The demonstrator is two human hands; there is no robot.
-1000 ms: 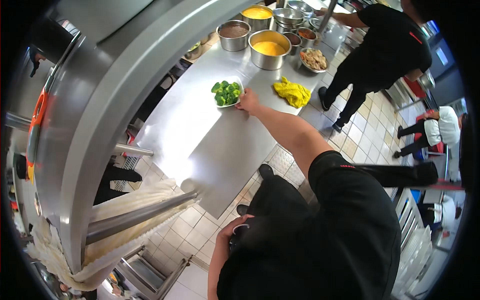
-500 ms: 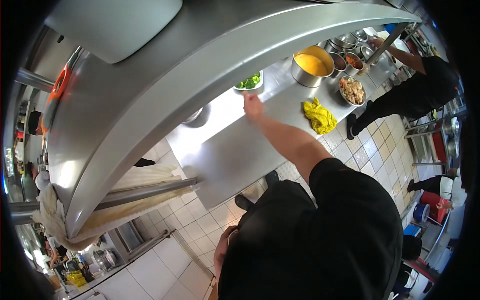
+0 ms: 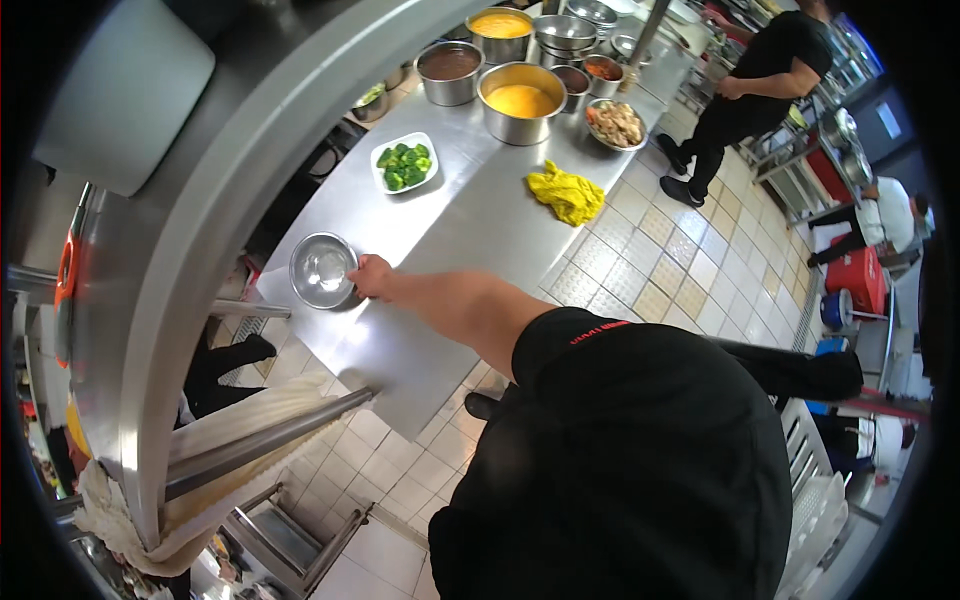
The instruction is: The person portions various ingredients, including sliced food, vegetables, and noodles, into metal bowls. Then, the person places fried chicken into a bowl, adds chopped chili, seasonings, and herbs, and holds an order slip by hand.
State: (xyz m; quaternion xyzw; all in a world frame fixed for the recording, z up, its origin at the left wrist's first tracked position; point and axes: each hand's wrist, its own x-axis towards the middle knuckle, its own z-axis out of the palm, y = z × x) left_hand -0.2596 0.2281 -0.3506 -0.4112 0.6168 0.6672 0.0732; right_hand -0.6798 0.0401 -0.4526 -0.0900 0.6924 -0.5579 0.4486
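Right hand (image 3: pixel 371 277): bare, forearm stretched across the table from a black short sleeve; fingers curled closed at the near rim of a round, shiny silver metal bowl (image 3: pixel 322 270), gripping its right side. Left hand: out of view; its state cannot be told.

Metal bowl: mouth upward, bright bare metal inside; located at the lower-left part of a long, smooth stainless-steel table (image 3: pixel 480 225), close to its left edge. Whether it rests on the surface or is slightly raised cannot be told.

White, square, round-cornered dish (image 3: pixel 429 175): on the table, farther up from the bowl and apart from it; holds bright green broccoli florets (image 3: pixel 405 166).

Crumpled yellow cloth (image 3: pixel 566 193): near the table's right edge, well apart from the hand.

Deep round steel pot of yellow-orange liquid (image 3: pixel 517 128): beyond the cloth. Steel pot of brown contents (image 3: pixel 449 93): just beside it, to the left. Second steel pot of yellow-orange liquid (image 3: pixel 503 49): behind these two.

Shallow metal bowl heaped with pale and orange food pieces (image 3: pixel 614 122): by the right edge.

Person in black clothing (image 3: pixel 755 95): standing on the tiled floor (image 3: pixel 620 260), past the table's right side.
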